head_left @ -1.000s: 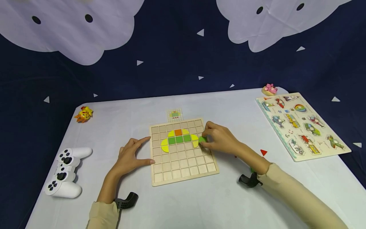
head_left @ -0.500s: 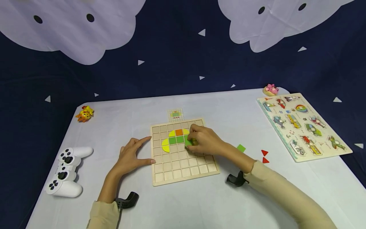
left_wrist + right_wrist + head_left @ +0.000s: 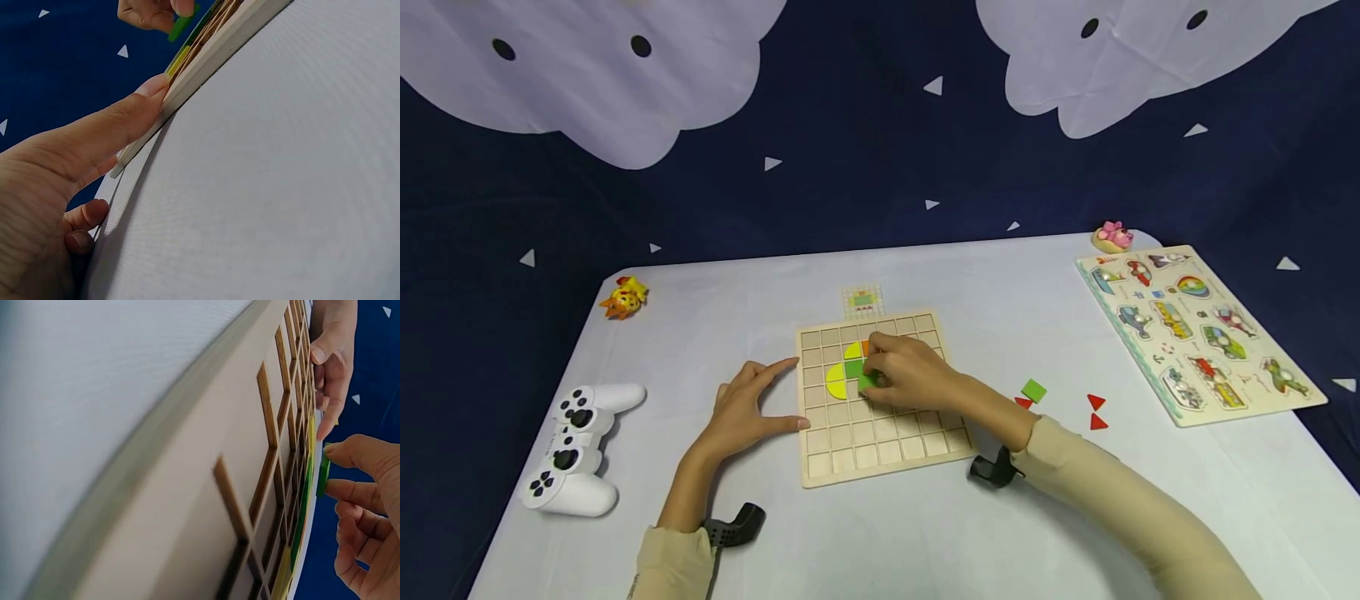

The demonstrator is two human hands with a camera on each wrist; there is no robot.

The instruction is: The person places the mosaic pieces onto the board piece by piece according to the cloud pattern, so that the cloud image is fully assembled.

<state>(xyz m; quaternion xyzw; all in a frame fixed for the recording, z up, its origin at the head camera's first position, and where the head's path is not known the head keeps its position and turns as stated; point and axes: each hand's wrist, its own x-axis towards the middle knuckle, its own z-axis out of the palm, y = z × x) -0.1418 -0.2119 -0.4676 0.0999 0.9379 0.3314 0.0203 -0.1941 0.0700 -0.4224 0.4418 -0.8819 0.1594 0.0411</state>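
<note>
A wooden grid board [image 3: 841,461] lies mid-table. My right hand [image 3: 913,373] pinches a green square tile [image 3: 867,383] between thumb and index finger over the board; in the right wrist view this tile [image 3: 324,470] is held edge-on, just above the grid. Yellow curved pieces [image 3: 837,382], a green square [image 3: 853,369] and part of an orange square [image 3: 865,347] sit in the cells; the right hand hides others. My left hand [image 3: 742,410] touches the board's left side with thumb and index fingertips spread apart; the left wrist view shows the thumb [image 3: 134,115] on the frame.
A small pattern card [image 3: 862,302] lies behind the board. Right of it are a loose green square [image 3: 1033,391] and several red triangles [image 3: 1097,402]. A picture puzzle [image 3: 1202,333] and pink figurine [image 3: 1112,237] stand farther right; a game controller [image 3: 580,450] and yellow figurine [image 3: 625,297] are left.
My right hand has carried the green tile leftward from the board's right edge to over its middle. Loose pieces at the right have come into sight. My left hand stays at the board's side.
</note>
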